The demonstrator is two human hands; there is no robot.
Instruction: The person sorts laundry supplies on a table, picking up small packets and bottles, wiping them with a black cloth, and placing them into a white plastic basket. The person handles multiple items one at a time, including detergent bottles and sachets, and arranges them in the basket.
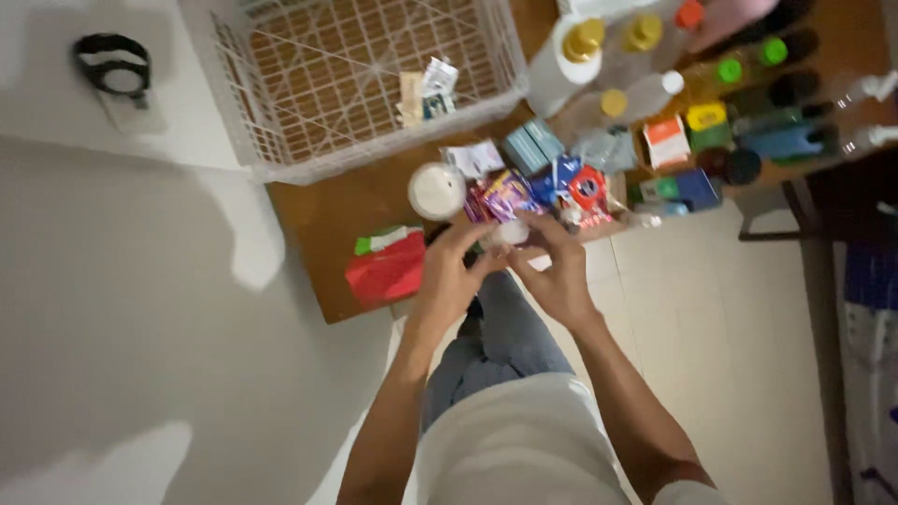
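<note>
Both my hands meet at the near edge of a brown wooden table (346,210). My left hand (452,271) and my right hand (558,271) pinch a small pale object (512,233) between their fingertips; blur hides what it is. Just beyond the fingers lies a heap of small colourful packets (538,192). A round white lid or jar (437,190) sits to the left of the heap. A red and green pouch (386,265) lies near the table's front left corner.
A white plastic lattice crate (365,79) holding a few small sachets (426,89) stands at the back left. Several bottles with yellow, green and white caps (655,65) and small boxes (666,142) crowd the back right. A dark ring-shaped object (114,64) lies far left. Pale tiled floor (739,374) is at right.
</note>
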